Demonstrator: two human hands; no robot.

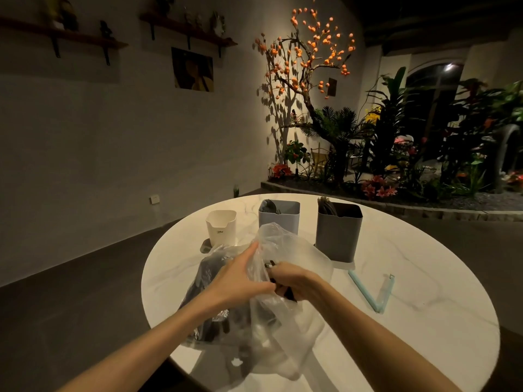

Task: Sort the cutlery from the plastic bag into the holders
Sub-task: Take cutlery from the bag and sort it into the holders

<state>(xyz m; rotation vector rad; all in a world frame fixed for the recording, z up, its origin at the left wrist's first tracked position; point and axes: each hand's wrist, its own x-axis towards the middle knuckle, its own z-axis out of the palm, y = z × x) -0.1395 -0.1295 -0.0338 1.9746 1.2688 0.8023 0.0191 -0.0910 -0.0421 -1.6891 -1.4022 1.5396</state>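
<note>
Blue holder (278, 217) (forks) — grey holder (338, 232), cutlery.

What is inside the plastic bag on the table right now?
Through the clear plastic bag, dark cutlery shows as a pile. The right hand grips some dark pieces at the opening; the left hand holds the bag. The wrinkled plastic blurs which pieces and how many.

Beyond the plastic bag (280, 250), you had three holders (338, 233) blocking the far table (424, 321) edge; bare tabletop lay right of it, save a bag clip (368, 292).
</note>
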